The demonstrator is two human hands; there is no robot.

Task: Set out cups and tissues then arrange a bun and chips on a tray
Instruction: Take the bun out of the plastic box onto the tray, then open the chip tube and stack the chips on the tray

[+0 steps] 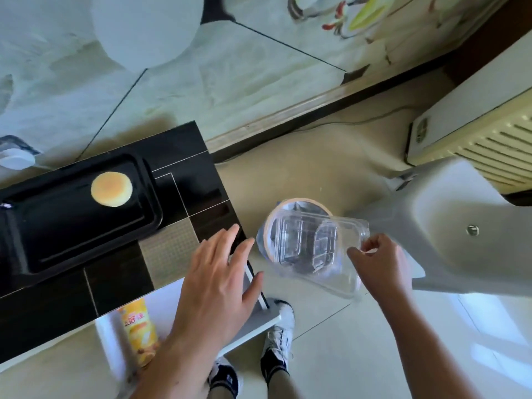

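Observation:
A round golden bun (111, 189) lies on the black tray (72, 240) on the dark table. A yellow chips can (141, 331) lies on a lower white shelf under the table edge, partly hidden by my left forearm. My left hand (218, 280) hovers with fingers spread over the table's right corner and holds nothing. My right hand (380, 263) pinches the edge of an empty clear plastic clamshell box (313, 249) over a round bin (288, 217) on the floor.
The dark table (184, 162) has a sharp right corner near my left hand. A white chair (460, 231) stands to the right, a radiator (489, 131) behind it. My feet in sneakers (279, 335) stand on the tiled floor below.

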